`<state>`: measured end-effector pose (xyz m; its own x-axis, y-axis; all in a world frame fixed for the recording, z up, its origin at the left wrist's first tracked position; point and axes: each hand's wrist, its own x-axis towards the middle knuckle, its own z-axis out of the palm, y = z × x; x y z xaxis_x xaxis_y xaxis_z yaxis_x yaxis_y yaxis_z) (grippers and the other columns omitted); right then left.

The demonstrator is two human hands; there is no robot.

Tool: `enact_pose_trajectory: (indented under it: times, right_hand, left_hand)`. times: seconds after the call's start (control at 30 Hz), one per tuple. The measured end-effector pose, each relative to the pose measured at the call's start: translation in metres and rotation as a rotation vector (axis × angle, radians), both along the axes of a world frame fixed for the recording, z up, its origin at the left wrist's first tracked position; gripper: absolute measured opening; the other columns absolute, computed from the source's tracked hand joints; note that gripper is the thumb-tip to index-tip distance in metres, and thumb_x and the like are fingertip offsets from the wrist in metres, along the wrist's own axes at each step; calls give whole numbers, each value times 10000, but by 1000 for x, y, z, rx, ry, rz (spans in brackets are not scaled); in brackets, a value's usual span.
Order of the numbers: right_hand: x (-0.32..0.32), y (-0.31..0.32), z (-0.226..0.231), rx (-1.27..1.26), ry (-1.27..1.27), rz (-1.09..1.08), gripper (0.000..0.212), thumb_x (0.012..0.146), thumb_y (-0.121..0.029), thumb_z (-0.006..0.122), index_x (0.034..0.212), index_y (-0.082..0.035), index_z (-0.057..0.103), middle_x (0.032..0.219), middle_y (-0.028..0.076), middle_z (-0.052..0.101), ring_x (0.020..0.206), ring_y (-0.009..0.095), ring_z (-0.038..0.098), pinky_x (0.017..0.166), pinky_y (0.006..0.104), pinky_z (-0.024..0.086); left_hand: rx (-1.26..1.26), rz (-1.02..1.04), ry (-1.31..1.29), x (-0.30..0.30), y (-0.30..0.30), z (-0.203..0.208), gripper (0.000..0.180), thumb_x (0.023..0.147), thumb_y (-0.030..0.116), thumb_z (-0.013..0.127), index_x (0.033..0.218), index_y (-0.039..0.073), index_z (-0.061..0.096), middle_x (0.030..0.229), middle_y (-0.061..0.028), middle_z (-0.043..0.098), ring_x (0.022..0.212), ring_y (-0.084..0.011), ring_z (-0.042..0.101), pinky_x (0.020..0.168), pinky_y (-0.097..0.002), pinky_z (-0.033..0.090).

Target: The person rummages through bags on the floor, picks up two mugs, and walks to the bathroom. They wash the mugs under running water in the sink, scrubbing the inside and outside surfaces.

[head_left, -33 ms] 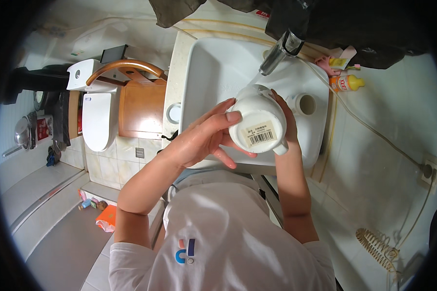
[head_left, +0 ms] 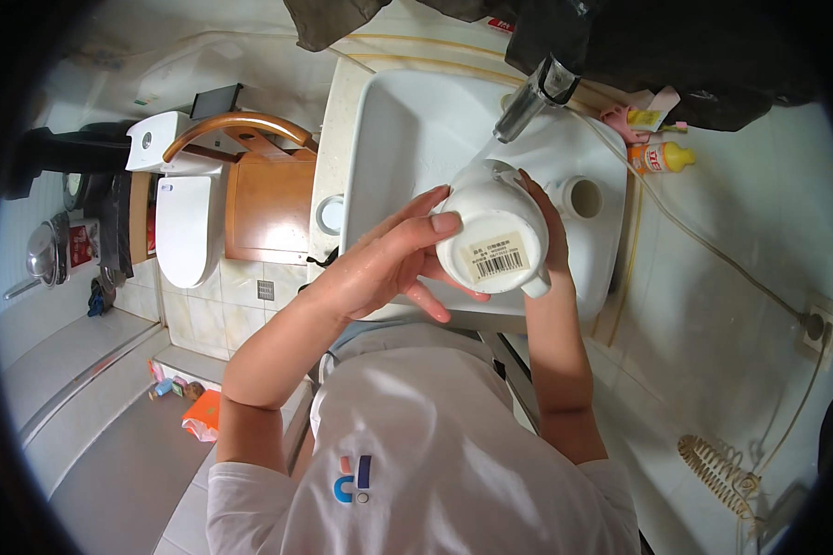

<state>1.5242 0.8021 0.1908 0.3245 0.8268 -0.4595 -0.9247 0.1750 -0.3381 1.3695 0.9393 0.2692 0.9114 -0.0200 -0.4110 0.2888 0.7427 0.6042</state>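
Over the sink I hold a white mug (head_left: 487,227) tilted, its base with a barcode label facing me and its handle low on the right. My left hand (head_left: 384,264) grips the mug's left side, thumb on the base's edge and lower fingers apart. From the right, my right hand (head_left: 553,236) closes round the mug; most of its fingers are hidden behind it. Just beyond, the metal faucet (head_left: 526,104) points down at the mug, and a thin stream of water seems to run from it. A second light-coloured cup (head_left: 583,198) lies in the sink (head_left: 393,120), its mouth showing.
A yellow-capped orange bottle (head_left: 657,158) and a pink holder (head_left: 620,122) stand right of the sink. A cable (head_left: 690,227) runs to a wall socket (head_left: 814,326). At left are a white toilet (head_left: 187,231), a wooden chair (head_left: 273,208) and an orange bag (head_left: 204,414) on the floor.
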Motion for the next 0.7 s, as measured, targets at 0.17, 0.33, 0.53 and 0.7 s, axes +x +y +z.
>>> enact_pose_trajectory:
  times: [0.17, 0.33, 0.53, 0.7]
  right_hand:
    - [0, -4, 6, 19, -25, 21, 301, 959, -302, 442, 1021, -59, 608, 915, 79, 664, 803, 172, 648, 727, 324, 534]
    - [-1, -8, 3, 77, -30, -10, 313, 966, -298, 421, 1029, -54, 606, 934, 83, 663, 827, 182, 647, 759, 335, 528]
    - [-6, -6, 4, 22, -57, -170, 326, 981, -282, 383, 1075, -39, 580, 1010, 91, 647, 917, 193, 629, 830, 342, 508]
    - [-17, -9, 10, 134, -221, -234, 312, 983, -279, 372, 1079, -53, 565, 1005, 71, 637, 914, 182, 622, 834, 341, 509]
  left_hand:
    - [47, -10, 14, 1, -1, 5, 965, 854, 449, 561, 1422, -70, -22, 1209, -244, 485, 905, -295, 650, 578, -332, 566]
    - [83, -2, 7, 2, -3, 7, 944, 858, 454, 553, 1425, -64, 5, 1171, -239, 513, 890, -275, 653, 583, -326, 565]
    - [71, 3, 9, 3, -5, 10, 813, 871, 352, 507, 1449, 4, 53, 1180, -216, 507, 888, -261, 655, 632, -330, 561]
    - [70, 12, 20, 1, -9, 13, 764, 858, 257, 491, 1453, 12, 80, 1198, -185, 496, 897, -258, 653, 675, -322, 554]
